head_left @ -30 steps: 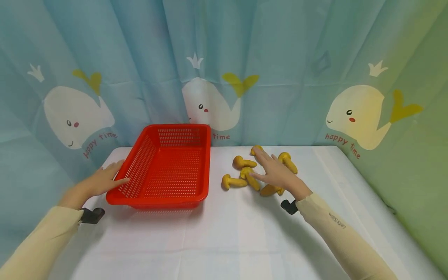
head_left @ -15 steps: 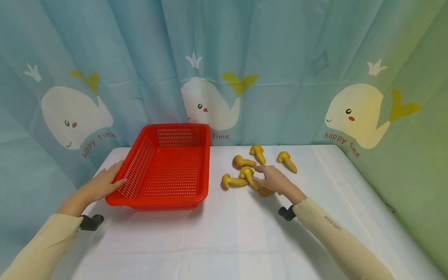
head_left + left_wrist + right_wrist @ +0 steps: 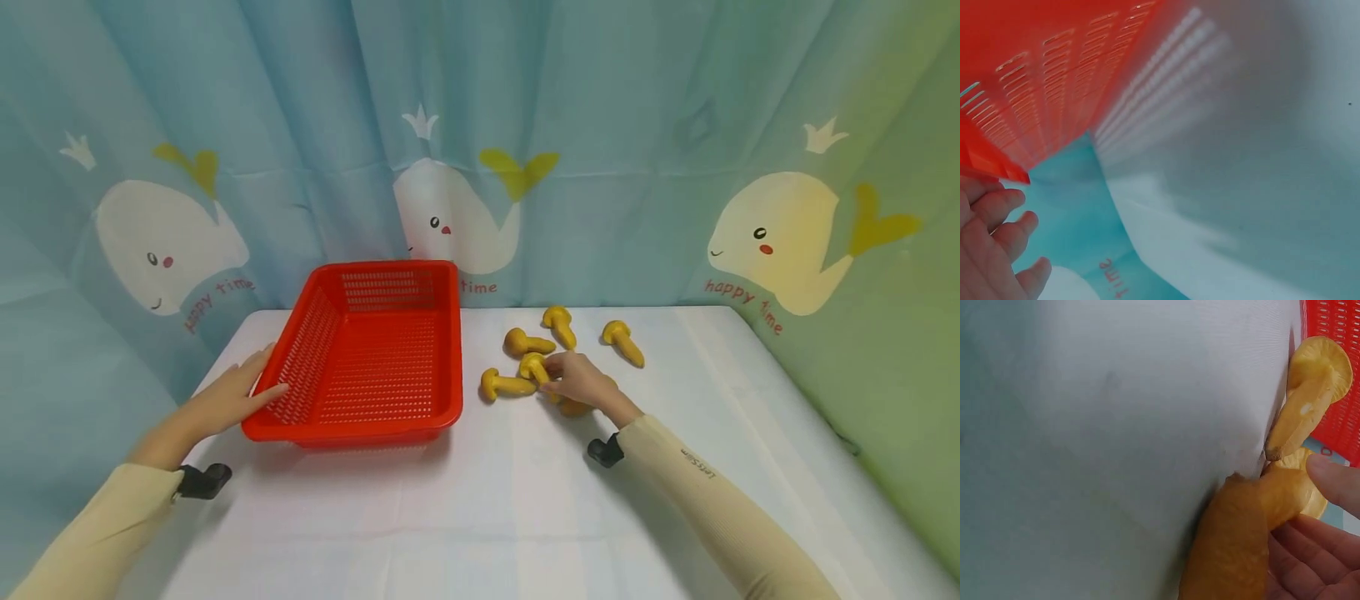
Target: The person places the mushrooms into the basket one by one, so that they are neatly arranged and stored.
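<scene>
A red plastic basket (image 3: 459,350) with slotted walls stands left of centre. My left hand (image 3: 217,408) rests at its left rim, the thumb laid straight over the edge and the other fingers outside, loosely extended below the rim in the left wrist view. On the right lie several yellow-brown mushrooms. My right hand (image 3: 585,382) has thumb and fingers on either side of one mushroom (image 3: 1282,494), pinching its stem. A large brownish mushroom (image 3: 1225,550) lies against that one, partly under my hand in the head view. Another mushroom (image 3: 506,384) lies to the left.
Farther back are a mushroom with a round cap (image 3: 525,342), another mushroom (image 3: 559,325) near the table's back edge, and a mushroom (image 3: 623,342) to the right. A white cloth (image 3: 480,533) covers the table. A blue-green curtain (image 3: 615,125) with whales hangs behind.
My right hand has drawn back from above the far mushrooms, lowered, and closed its fingers on the middle mushroom. My left hand stays at the basket's rim; the view has shifted slightly.
</scene>
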